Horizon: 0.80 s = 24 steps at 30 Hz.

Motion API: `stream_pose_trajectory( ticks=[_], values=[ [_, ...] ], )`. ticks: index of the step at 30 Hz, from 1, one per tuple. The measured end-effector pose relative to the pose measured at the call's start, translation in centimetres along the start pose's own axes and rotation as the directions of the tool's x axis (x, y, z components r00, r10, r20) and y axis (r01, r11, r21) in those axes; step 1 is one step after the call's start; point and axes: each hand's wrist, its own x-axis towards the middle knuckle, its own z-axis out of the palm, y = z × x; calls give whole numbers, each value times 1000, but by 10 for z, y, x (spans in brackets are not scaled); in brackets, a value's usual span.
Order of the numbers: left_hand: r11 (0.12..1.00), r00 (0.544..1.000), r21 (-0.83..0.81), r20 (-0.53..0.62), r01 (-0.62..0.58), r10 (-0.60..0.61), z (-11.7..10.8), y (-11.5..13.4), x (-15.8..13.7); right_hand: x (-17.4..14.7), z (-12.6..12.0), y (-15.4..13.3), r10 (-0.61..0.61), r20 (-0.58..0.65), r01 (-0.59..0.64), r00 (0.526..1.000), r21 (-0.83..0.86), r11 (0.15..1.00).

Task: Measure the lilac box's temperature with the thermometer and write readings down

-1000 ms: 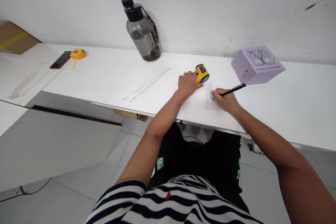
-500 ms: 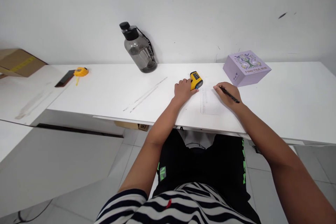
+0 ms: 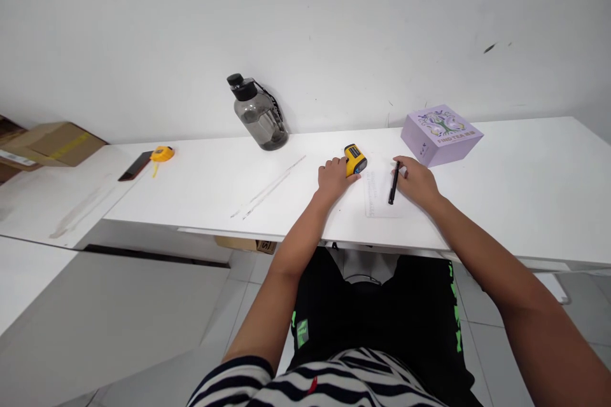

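My left hand [image 3: 333, 177] rests on the white table, closed round a compact yellow-and-black tape measure [image 3: 356, 159] that has a dark label and a small blue spot at its front. Just right of it lies a sheet of white paper [image 3: 380, 206] with faint lines of handwriting down its left side. My right hand [image 3: 417, 182] is at the paper's right edge, with a black pen [image 3: 394, 184] held between the fingers. The pen slants over the sheet, its lower end pointing towards me. Part of the paper is hidden beneath this hand.
A lilac tea box [image 3: 442, 134] stands behind my right hand. Near the wall is a grey water bottle [image 3: 261, 113] with a black lid. Farther left lie another yellow tape measure [image 3: 162, 153], a dark flat object [image 3: 135, 166] and a cardboard box [image 3: 64, 144].
The pen has swung round in my right hand, from pointing right to nearly upright in view. My left hand stays on the tape measure. The camera view has shifted slightly.
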Motion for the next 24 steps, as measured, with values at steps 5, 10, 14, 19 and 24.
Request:
stream_pose_trajectory(
  ticks=[5,10,14,19,24],
  values=[
    [1000,1000,6,-2,-2,2,2,-1,1,-1,3,2,-30,-23,30,999,-3,1000],
    [1000,1000,12,1,1,-1,2,0,2,0,3,4,-32,-34,32,999,-19,999],
    [1000,1000,5,3,-1,1,2,0,1,1,2,3,4,-7,-4,1000,9,1000],
    [1000,1000,20,9,-1,0,3,0,2,0,-1,-1,61,2,-61,998,24,998],
    [1000,1000,5,-10,-10,10,3,0,2,0,-3,-3,103,13,-104,995,22,994]
  ],
)
